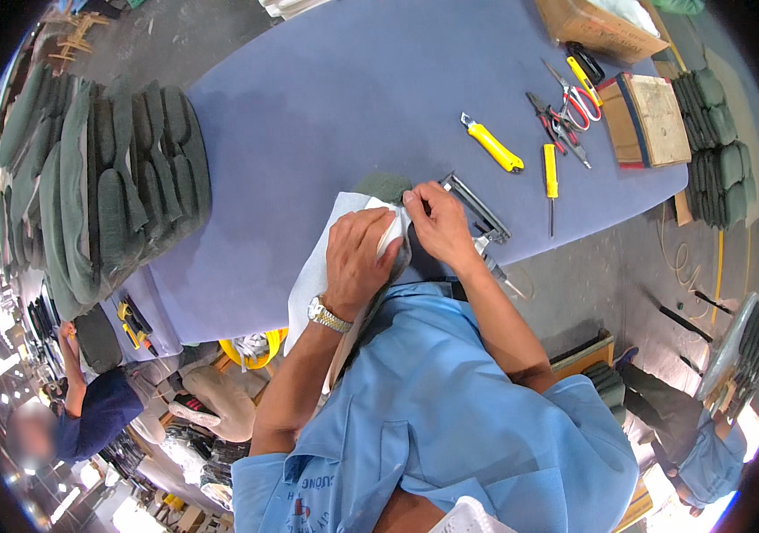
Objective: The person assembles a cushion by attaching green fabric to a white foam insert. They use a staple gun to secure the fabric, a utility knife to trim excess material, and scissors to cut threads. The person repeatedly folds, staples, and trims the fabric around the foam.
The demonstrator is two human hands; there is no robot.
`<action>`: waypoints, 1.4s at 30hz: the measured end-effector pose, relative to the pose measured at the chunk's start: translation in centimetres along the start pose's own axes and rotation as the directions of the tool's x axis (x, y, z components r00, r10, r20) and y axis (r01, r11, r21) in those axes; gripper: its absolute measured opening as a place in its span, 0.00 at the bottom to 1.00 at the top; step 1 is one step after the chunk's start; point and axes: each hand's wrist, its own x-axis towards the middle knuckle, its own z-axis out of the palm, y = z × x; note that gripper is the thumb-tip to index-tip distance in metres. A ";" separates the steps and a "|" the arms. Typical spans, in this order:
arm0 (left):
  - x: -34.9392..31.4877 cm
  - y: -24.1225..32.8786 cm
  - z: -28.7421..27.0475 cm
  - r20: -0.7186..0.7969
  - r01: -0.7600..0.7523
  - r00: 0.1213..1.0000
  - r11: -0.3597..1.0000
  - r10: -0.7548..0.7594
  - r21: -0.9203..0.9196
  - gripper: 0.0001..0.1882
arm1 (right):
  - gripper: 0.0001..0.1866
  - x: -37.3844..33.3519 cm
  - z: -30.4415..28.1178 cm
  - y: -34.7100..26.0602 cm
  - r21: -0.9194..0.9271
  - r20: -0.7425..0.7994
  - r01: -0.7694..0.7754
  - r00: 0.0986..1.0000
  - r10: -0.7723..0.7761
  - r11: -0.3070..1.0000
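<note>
At the table's near edge, close to my body, stands a fabric-covered pad [310,259] with a pale backing and dark green cloth [385,186] showing at its far end. My left hand [361,253], with a metal wristwatch above it, lies over the pale side, its fingers closed around the edge. Thumb and fingers of my right hand [440,226] pinch the cloth at the far corner. What sits between those fingertips is partly hidden. Just right of that hand lies a staple gun [486,218], partly covered by my hand and forearm.
A tall stack of dark green pads [122,178] fills the table's left side. To the right lie a yellow utility knife [493,148], a yellow-handled screwdriver [551,178], pliers [557,129] and red-handled scissors [579,102]. A box [650,120] stands beyond. Other people are at left and right.
</note>
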 end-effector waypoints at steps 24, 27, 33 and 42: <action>0.0 -0.9 0.6 0.198 0.252 0.954 0.961 -0.227 -0.111 0.40 | 0.18 -2.5 2.1 1.1 0.324 0.061 -0.115 0.993 0.100 0.939; 0.2 -0.9 0.6 0.159 0.242 0.962 0.960 -0.220 -0.138 0.37 | 0.19 -2.2 2.5 2.4 0.352 0.112 -0.155 0.986 0.123 0.923; -0.1 -1.0 0.6 0.134 0.237 0.967 0.962 -0.218 -0.138 0.35 | 0.12 -1.6 0.7 3.7 0.241 0.129 -0.201 0.976 0.174 0.949; 0.5 -0.4 0.2 0.153 0.206 0.969 0.976 -0.193 -0.074 0.33 | 0.36 -3.8 0.2 11.0 -0.508 -0.005 -0.051 0.998 0.056 0.860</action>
